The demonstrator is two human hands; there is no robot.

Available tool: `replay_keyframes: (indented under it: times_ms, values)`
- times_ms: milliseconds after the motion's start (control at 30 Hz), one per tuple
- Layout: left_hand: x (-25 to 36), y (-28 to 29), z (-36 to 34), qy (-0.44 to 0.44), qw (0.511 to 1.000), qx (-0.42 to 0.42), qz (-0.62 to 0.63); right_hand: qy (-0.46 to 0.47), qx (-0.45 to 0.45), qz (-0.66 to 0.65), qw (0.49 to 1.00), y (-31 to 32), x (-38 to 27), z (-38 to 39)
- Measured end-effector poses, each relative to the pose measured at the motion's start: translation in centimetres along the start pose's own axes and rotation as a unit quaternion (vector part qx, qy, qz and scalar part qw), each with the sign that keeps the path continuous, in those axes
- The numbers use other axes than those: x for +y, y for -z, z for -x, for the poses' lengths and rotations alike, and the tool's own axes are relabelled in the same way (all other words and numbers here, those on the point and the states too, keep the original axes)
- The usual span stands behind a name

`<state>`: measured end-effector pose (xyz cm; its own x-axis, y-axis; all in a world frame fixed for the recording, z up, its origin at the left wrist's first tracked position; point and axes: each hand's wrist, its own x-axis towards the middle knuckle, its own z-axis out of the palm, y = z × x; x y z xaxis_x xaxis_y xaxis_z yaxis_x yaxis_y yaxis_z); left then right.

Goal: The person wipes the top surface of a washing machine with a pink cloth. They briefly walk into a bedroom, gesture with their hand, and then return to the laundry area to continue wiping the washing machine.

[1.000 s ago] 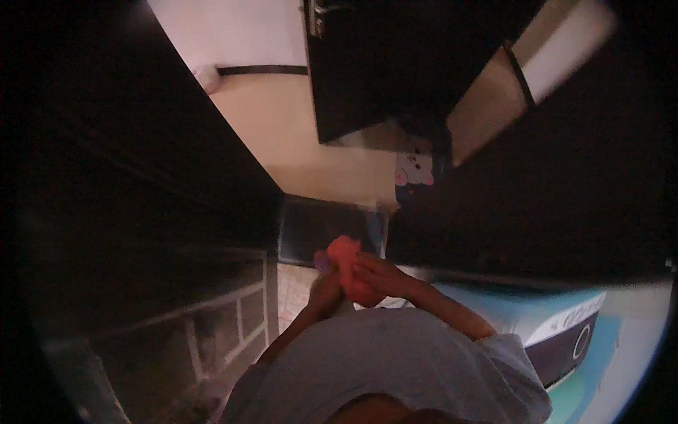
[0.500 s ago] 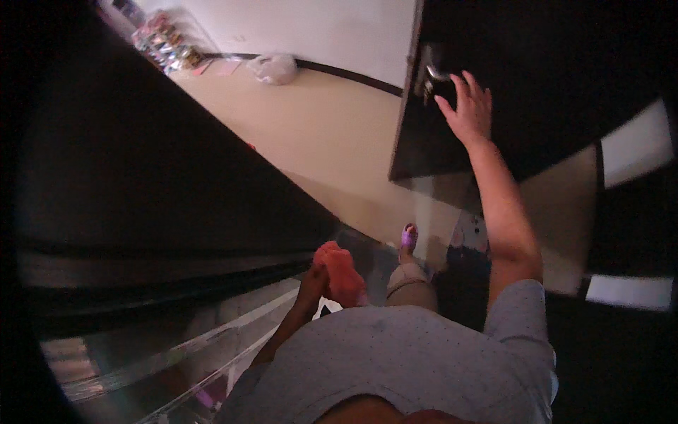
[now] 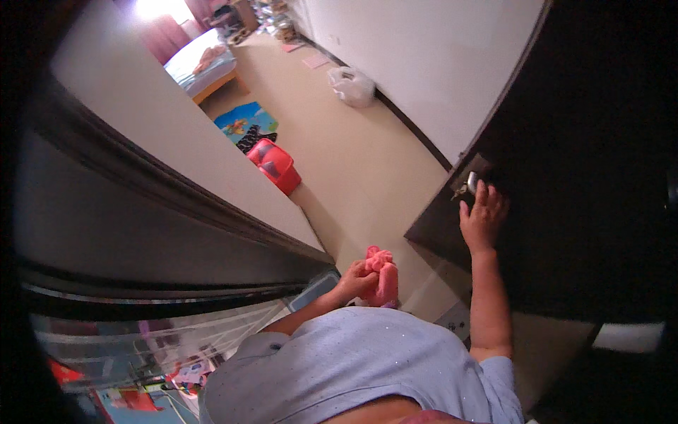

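Note:
Bunched in my left hand [image 3: 357, 281] is a soft pink cloth [image 3: 385, 281]; my fingers are closed round it in front of my body. My right arm reaches out to a dark door [image 3: 586, 162] that stands ajar on the right. My right hand [image 3: 483, 220] lies against or just off the door, palm toward it, fingers stretched out. Its fingertips are beside the silver door handle [image 3: 472, 181]; whether they touch it I cannot tell. What look like keys [image 3: 459, 192] hang beside the handle.
Through the doorway the beige floor [image 3: 346, 162] leads past a red tub [image 3: 279, 168], a colourful mat [image 3: 244, 121] and a bed [image 3: 205, 67]. A white plastic bag [image 3: 352, 86] sits by the white wall [image 3: 424, 63]. A pale wall edge [image 3: 240, 191] borders the opening on the left.
My view has turned, bringing the bed, mat and red tub into sight. My right hand stays near the handle. My left hand, still holding the pink cloth, has shifted right in view.

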<state>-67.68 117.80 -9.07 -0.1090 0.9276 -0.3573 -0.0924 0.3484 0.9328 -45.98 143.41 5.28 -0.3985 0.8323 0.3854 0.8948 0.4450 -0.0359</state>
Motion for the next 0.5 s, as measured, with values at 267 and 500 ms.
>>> replay_keyframes:
  times_ms: [267,500]
  values:
    - [-0.5,3.5,-8.8,-0.039,0.997,0.068,-0.010,-0.046,0.040,0.062,0.996,-6.4,2.3,-5.1]
    - [-0.4,12.4,-25.4,0.013,0.985,0.171,-0.025,-0.115,-0.017,0.100,0.988,-9.6,3.8,-10.4]
